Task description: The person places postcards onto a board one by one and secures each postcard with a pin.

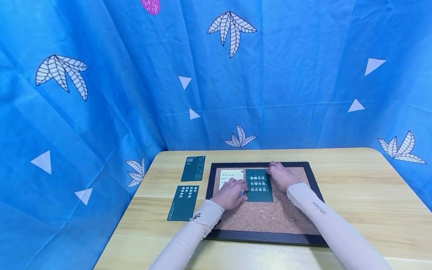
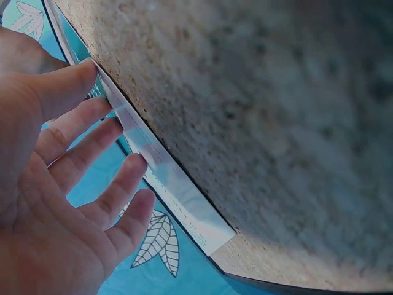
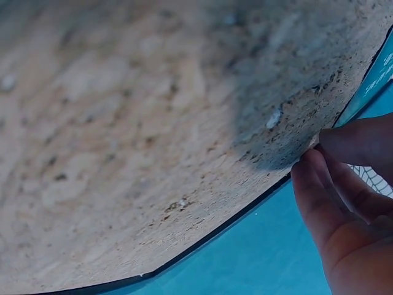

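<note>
A cork board (image 1: pixel 263 218) in a black frame lies on the table. On it are a pale printed card (image 1: pixel 231 175) at the upper left and a dark green card (image 1: pixel 259 192) with white writing beside it. My left hand (image 1: pixel 231 194) covers the pale card's lower part, its thumb and fingertips touching the green card's left edge; in the left wrist view the fingers (image 2: pixel 123 184) are spread and loosely bent. My right hand (image 1: pixel 281 177) is at the green card's upper right corner, where thumb and fingertips (image 3: pixel 334 144) pinch a small thing, mostly hidden by them.
Two more dark green cards lie on the table left of the board, one farther back (image 1: pixel 192 170) and one nearer (image 1: pixel 182 205). A blue patterned curtain (image 1: pixel 296 86) hangs behind and to the left of the wooden table (image 1: pixel 370 204). The board's frame (image 1: pixel 269 237) forms a raised black border.
</note>
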Demonstrator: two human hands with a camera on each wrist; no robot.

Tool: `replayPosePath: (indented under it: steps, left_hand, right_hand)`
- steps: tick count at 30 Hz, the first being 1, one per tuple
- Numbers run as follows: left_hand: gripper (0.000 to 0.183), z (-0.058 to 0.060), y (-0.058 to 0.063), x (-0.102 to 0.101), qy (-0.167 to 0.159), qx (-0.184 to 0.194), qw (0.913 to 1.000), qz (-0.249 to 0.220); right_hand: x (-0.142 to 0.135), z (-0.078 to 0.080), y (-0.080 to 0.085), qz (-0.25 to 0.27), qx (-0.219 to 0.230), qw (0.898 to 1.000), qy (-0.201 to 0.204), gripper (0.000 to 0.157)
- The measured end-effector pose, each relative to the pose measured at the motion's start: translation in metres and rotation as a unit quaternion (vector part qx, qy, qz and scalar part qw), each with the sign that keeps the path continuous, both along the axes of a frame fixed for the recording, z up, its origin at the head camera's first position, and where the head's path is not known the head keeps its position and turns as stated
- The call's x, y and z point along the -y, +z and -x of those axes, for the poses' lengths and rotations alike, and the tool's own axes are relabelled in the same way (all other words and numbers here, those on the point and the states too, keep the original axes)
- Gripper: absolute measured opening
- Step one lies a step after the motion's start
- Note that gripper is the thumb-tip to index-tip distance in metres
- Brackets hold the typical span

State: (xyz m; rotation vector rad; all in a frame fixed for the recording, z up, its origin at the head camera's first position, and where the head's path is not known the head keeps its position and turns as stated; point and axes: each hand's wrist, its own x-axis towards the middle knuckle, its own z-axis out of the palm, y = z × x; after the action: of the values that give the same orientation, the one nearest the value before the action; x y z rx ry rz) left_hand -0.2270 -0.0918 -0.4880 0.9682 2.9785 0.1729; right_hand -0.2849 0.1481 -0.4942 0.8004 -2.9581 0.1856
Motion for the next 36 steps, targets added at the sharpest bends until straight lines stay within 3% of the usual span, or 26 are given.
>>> replayPosePath:
  steps: [29, 36]
  left_hand:
    - [0.03, 0.0021, -0.0035, 0.0014, -0.004, -0.005, 1.0, -0.001]
    - [0.029, 0.0026, -0.0031, 0.0015, -0.005, -0.007, 1.0, -0.001]
  right_hand:
    - [0.0029, -0.0048, 0.0021, 0.001, -0.014, 1.0, -0.002, 0.023]
    - [0.006, -0.0063, 0.0052, -0.005, 0.007, 1.0, -0.014, 0.021]
